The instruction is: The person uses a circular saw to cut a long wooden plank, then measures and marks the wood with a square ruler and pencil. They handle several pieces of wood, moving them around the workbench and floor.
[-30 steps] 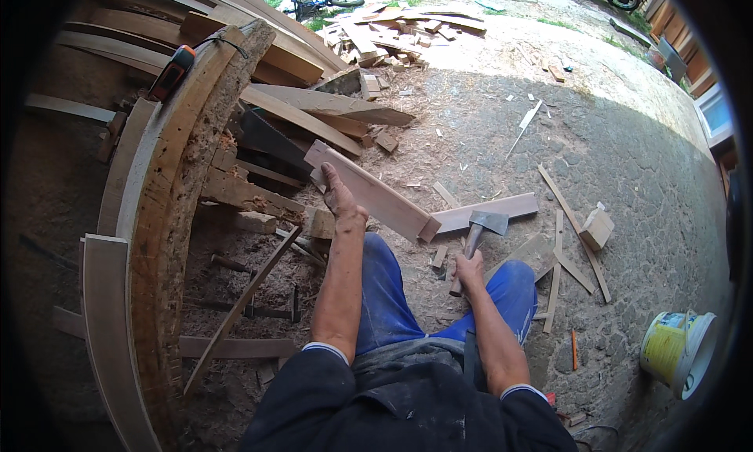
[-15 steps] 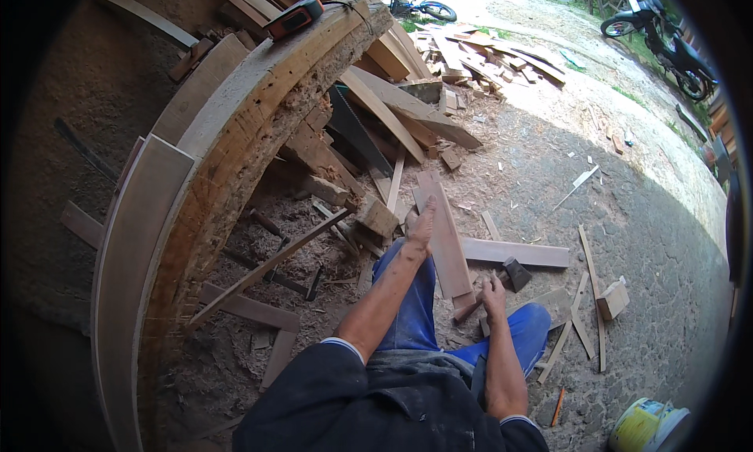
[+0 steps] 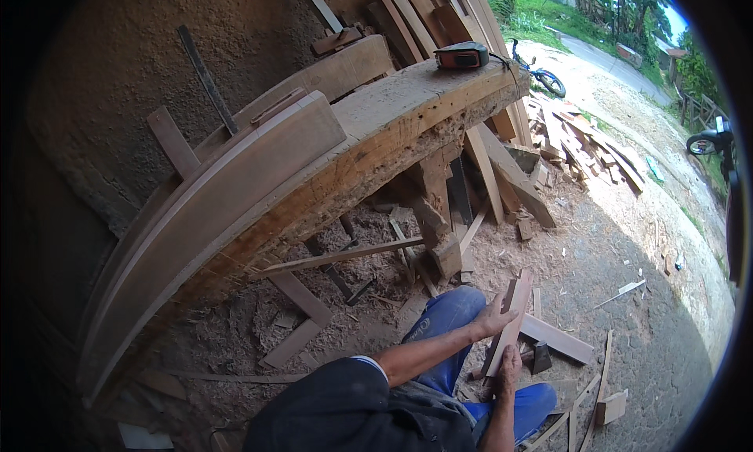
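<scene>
Between my hands a reddish wooden board [image 3: 510, 319] stands tilted over my lap, with its narrow edge partly turned up. My left hand [image 3: 494, 319] grips it along the left side, thumb toward its far part. Against its near end, my right hand [image 3: 509, 364] is closed around the handle of a hammer. The hammer's dark blocky head [image 3: 541, 357] shows just right of that hand, and the handle's tip pokes out left of the board. Part of the handle is hidden by the board and my fingers. Beyond the hands, another flat board [image 3: 558, 339] lies on the ground.
A thick, rough timber bench [image 3: 376, 150] curves across the left, bearing a curved plank [image 3: 235, 177] and an orange-black tape measure [image 3: 461, 56]. A handsaw [image 3: 460, 192] leans below it. Offcuts [image 3: 592, 142], a wood block [image 3: 612, 407], strips and shavings litter the ground.
My view has swung left, bringing in more of the bench and wall. The board has been lifted and tilted from lying flat, and my left hand now grips its side. My right hand stays by the hammer.
</scene>
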A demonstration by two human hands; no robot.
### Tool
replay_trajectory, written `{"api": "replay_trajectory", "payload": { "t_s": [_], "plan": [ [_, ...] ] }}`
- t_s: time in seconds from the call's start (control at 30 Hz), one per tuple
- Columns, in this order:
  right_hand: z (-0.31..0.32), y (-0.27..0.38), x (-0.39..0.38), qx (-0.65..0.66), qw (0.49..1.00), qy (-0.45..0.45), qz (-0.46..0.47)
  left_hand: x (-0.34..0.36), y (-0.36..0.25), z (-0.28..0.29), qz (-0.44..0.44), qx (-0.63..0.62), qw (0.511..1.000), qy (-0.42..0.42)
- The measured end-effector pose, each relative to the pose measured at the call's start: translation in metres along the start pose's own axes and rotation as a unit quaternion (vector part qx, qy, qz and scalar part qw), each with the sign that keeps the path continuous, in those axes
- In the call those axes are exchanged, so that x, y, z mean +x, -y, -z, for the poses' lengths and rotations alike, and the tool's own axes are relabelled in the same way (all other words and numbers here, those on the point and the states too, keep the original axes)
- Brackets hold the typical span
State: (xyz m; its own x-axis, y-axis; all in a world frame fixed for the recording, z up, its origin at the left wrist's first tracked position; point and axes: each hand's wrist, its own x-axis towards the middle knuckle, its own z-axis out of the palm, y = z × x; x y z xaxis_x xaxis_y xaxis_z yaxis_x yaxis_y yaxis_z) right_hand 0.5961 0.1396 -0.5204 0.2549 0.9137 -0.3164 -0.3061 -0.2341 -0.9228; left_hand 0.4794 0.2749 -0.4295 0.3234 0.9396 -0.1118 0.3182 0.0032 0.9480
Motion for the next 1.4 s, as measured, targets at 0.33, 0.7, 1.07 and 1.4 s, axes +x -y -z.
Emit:
{"api": "replay_trajectory", "payload": {
  "t_s": [0.33,0.7,1.07,1.4],
  "plan": [
    [0.002,0.005,0.006,0.049,0.998,0.023,0.035,-0.059,-0.008,0.092,-0.120,0.356,0.927,-0.010],
    [0.019,-0.005,0.013,0.035,0.999,-0.023,-0.034,-0.061,-0.014,0.080,-0.105,0.342,0.934,0.003],
    [0.020,-0.023,0.026,-0.024,0.999,-0.013,-0.034,-0.066,-0.010,0.095,-0.099,0.312,0.945,-0.011],
    [0.017,-0.025,0.026,-0.053,0.998,-0.011,-0.013,-0.074,-0.010,0.103,-0.120,0.315,0.941,-0.031]
  ]
}}
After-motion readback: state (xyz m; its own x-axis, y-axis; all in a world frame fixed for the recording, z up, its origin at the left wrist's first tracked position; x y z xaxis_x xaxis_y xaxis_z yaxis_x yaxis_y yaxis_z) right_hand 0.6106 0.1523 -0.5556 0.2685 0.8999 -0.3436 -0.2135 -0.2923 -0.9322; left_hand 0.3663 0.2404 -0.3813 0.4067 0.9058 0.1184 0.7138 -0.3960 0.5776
